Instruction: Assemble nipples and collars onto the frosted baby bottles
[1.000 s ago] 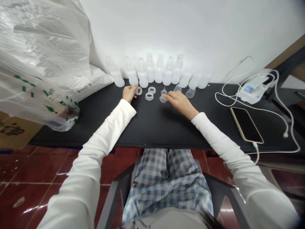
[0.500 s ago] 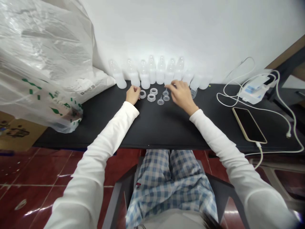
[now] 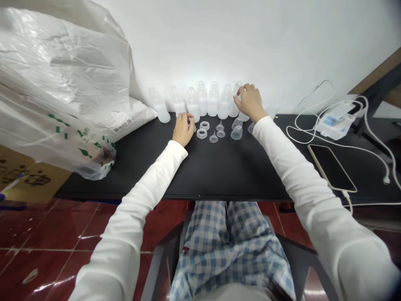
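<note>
My left hand (image 3: 184, 128) rests on the black table with fingers loosely bent and slightly apart, beside a clear plastic ring collar (image 3: 194, 128) that it partly hides. Two more ring collars (image 3: 201, 133) lie just right of it. Farther right are several clear teats (image 3: 213, 138) and clear dome caps (image 3: 237, 133). Over a milky baby bottle (image 3: 243, 117) my right hand (image 3: 249, 101) is raised, thumb and fingers spread apart; it covers the bottle's upper part, and I cannot tell whether it touches. Several capped baby bottles (image 3: 213, 102) stand along the wall to the left.
A large white plastic bag (image 3: 94, 75) and a printed clear bag (image 3: 62, 138) fill the left side, above a cardboard box (image 3: 37, 179). On the right lie a phone (image 3: 332, 168), white cables (image 3: 297, 133) and a white power strip (image 3: 335, 119).
My right hand has moved up and to the right, from the teats to the bottles, uncovering the dome caps. My left hand remains by the ring collars and now covers more of one.
</note>
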`<state>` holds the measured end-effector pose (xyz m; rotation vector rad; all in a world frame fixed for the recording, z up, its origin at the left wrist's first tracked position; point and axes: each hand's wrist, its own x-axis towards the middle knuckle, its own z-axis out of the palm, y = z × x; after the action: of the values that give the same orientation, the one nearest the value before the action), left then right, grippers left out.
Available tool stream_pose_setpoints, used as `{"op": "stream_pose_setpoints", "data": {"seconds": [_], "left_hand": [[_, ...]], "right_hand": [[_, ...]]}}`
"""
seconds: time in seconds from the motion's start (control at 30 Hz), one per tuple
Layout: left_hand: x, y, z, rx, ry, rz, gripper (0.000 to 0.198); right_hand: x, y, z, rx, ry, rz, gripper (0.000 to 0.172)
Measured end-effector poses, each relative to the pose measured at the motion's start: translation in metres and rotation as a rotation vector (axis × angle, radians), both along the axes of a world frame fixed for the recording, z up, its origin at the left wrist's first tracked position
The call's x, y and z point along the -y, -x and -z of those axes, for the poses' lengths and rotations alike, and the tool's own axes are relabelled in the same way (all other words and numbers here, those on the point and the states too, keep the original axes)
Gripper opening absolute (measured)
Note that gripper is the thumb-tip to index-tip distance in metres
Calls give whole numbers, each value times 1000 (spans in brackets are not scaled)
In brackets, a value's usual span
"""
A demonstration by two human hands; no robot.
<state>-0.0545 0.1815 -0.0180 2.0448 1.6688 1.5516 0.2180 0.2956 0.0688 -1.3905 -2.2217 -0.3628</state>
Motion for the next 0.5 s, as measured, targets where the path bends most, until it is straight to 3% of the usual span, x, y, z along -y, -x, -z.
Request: {"op": "stream_pose_setpoints", "data": {"seconds": [0.17, 0.37, 0.5], "left_hand": [[15, -13, -11, -198, -7, 157, 17], [22, -17, -16, -325, 53, 341, 21], [25, -24, -18, -470, 118, 363, 39]], "right_hand": [[-15, -1, -1, -74, -114, 66, 40], [-44, -5, -4, -82, 22, 27, 39], [-38, -6, -6, -68, 50, 40, 43]]}}
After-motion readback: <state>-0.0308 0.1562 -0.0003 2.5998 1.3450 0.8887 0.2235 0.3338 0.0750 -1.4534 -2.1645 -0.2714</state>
